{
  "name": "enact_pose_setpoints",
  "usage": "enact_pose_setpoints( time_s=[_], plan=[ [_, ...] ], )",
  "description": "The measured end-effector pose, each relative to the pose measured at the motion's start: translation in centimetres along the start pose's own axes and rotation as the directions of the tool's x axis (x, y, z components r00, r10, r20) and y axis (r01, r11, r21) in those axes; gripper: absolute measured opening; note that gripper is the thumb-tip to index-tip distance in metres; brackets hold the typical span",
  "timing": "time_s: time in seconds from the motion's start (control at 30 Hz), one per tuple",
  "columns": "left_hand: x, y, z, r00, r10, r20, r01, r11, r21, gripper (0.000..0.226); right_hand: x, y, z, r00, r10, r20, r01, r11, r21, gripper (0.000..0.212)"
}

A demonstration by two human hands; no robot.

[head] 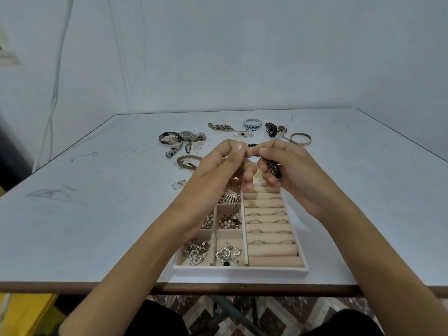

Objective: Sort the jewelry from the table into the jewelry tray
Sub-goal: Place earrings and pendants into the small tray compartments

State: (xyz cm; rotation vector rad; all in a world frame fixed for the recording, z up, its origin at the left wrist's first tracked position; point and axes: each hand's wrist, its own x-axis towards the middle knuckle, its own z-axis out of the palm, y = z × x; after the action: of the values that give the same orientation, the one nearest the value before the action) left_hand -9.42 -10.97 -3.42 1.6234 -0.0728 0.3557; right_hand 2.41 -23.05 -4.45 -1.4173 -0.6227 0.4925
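Right hand (291, 170) clenched round dark metal link chain (272, 167), left hand (225, 163) pinching its end, above beige compartmented jewelry tray (240, 271).

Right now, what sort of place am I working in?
Probably a plain home room or makeshift workspace: a scuffed white table before a bare wall, patterned floor tiles below, and a tray of jewelry on it.

A jewelry tray (240, 269) sits on the table (97, 214) at its near edge. Ring rolls (271, 249) fill its right half and compartments (226, 240) its left. Behind it lie watches (186, 135) at left and a bangle (300, 139) at right. The left hand (223, 163) and right hand (291, 166) hold a chain (272, 167) above the tray's far end.
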Motion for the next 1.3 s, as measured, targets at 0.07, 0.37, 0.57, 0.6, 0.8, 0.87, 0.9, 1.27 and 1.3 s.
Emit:
enact_pose_setpoints(
  time_s=[0.07, 0.37, 0.57, 0.6, 0.8, 0.87, 0.9, 1.27, 1.3],
  plan=[
    [-0.1, -0.1, -0.2, 1.0, 0.018, -0.004, -0.017, 0.998, 0.053, 0.024, 0.0, 0.0, 0.0, 1.0, -0.001, -0.003, 0.001, 1.0, -0.013, 0.018],
    [-1.0, -0.9, -2.2, 0.998, 0.065, 0.0, -0.062, 0.942, 0.33, 0.02, -0.2, -0.2, 0.2, 1.0, 0.018, 0.0, -0.017, 0.999, -0.03, 0.016],
    [-2.3, -0.9, -2.5, 0.997, 0.053, 0.056, -0.071, 0.904, 0.421, 0.021, -0.2, -0.1, 0.3, 1.0, 0.023, 0.01, -0.023, 0.999, -0.038, 0.015],
    [-2.4, -0.9, -2.5, 0.997, 0.052, 0.061, -0.073, 0.902, 0.426, 0.022, -0.3, -0.1, 0.4, 1.0, 0.024, 0.011, -0.024, 0.999, -0.039, 0.015],
    [-2.3, -1.9, -3.0, 0.997, 0.018, 0.08, -0.057, 0.852, 0.521, 0.021, -0.3, -0.2, 0.4, 1.0, 0.025, 0.013, -0.025, 0.999, -0.047, 0.015],
    [-2.2, -2.3, -3.3, 0.996, 0.046, 0.072, -0.08, 0.797, 0.598, 0.021, -0.3, -0.1, 0.4, 1.0, 0.027, 0.011, -0.027, 0.998, -0.05, 0.015],
    [-2.2, -2.5, -3.4, 0.995, 0.063, 0.071, -0.094, 0.766, 0.636, 0.022, -0.3, -0.1, 0.4, 1.0, 0.028, 0.01, -0.027, 0.998, -0.051, 0.015],
    [-2.1, -3.3, -3.8, 0.981, 0.138, 0.14, -0.194, 0.578, 0.792, 0.01, -0.3, 0.0, 0.4, 0.999, 0.024, 0.024, -0.022, 0.997, -0.071, 0.015],
    [-2.3, -3.4, -3.9, 0.982, 0.149, 0.12, -0.187, 0.605, 0.774, 0.012, -0.3, -0.1, 0.4, 0.999, 0.025, 0.023, -0.023, 0.997, -0.068, 0.015]
  ],
)
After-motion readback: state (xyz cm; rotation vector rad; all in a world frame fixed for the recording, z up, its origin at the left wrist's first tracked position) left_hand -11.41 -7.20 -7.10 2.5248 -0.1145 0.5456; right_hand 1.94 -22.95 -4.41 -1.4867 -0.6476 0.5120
